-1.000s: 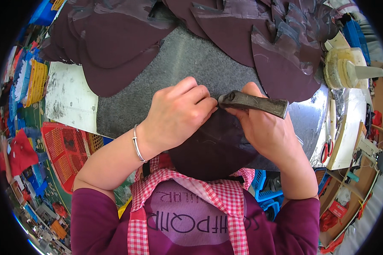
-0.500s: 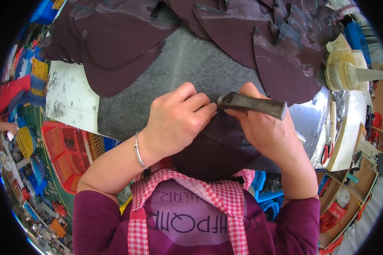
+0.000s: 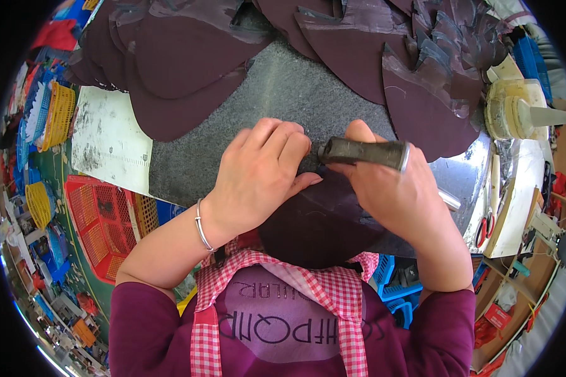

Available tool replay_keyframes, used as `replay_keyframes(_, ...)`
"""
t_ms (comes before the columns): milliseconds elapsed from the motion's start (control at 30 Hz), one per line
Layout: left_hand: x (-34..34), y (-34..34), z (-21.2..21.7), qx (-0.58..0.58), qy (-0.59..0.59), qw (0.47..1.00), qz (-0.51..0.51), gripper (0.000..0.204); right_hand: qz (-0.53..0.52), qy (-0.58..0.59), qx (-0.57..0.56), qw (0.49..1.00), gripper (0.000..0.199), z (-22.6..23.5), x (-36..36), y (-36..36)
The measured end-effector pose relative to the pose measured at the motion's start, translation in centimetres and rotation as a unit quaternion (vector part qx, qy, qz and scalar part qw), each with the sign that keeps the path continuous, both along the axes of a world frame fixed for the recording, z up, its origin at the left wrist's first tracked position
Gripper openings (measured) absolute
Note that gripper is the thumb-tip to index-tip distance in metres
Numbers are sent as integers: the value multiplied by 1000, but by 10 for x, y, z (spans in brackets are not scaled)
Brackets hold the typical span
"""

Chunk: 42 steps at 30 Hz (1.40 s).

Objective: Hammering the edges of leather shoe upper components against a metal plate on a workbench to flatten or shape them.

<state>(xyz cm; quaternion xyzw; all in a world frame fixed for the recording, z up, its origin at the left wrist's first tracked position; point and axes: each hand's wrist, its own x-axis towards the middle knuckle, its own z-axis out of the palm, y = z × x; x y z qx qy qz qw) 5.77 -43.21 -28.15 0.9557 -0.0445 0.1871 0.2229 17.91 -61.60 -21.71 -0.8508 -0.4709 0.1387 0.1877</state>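
Observation:
A dark brown leather-like piece [image 3: 314, 223] lies at the near edge of the work surface, hanging over it toward my apron. My left hand [image 3: 258, 176] is closed at the left of its far edge, fingers curled and thumb lying along the piece. What the curled fingertips touch is hidden. My right hand [image 3: 390, 188] grips a hammer [image 3: 365, 154], its dark metal head lying across the top of the fist beside my left fingers. A shiny rod-like end, apparently the handle, sticks out below at the right.
Overlapping brown pieces [image 3: 188, 63] lie at the far left, with more brown pieces [image 3: 352, 56] at the far right. A pale glue pot [image 3: 516, 110] with a spout and red-handled scissors [image 3: 485, 227] are on the right. A red basket [image 3: 100, 220] stands at left.
My left fingers have curled back and shifted left, with the thumb now stretched over the piece. The hammer head has tilted a little in my right hand, and more of the shiny rod shows.

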Motion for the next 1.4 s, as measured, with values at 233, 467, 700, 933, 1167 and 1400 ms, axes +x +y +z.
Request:
replay_keyframes(233, 11, 21, 4, 77, 46, 989, -121, 39, -21, 65, 41, 997, 22, -16, -5, -18)
replay_keyframes(467, 77, 148, 92, 248, -34, 967, 33, 27, -210, 22, 133, 968, 19, -15, 55, -75)
replay_keyframes(700, 234, -17, 26, 128, -81, 976, -159, 12, -315, -162, 122, 927, 29, -35, 158, -116)
replay_keyframes(933, 249, -100, -6, 79, -72, 988, -113, 15, -293, -209, 8, 933, 40, -63, 192, -126)
replay_keyframes(1167, 119, -65, 76, -262, 56, 870, -415, 18, -292, -195, 64, 934, 41, -55, 183, -132)
replay_keyframes(1400, 59, -35, 36, -372, 319, 811, -321, 21, -329, -60, 101, 937, 25, -10, 107, -120)
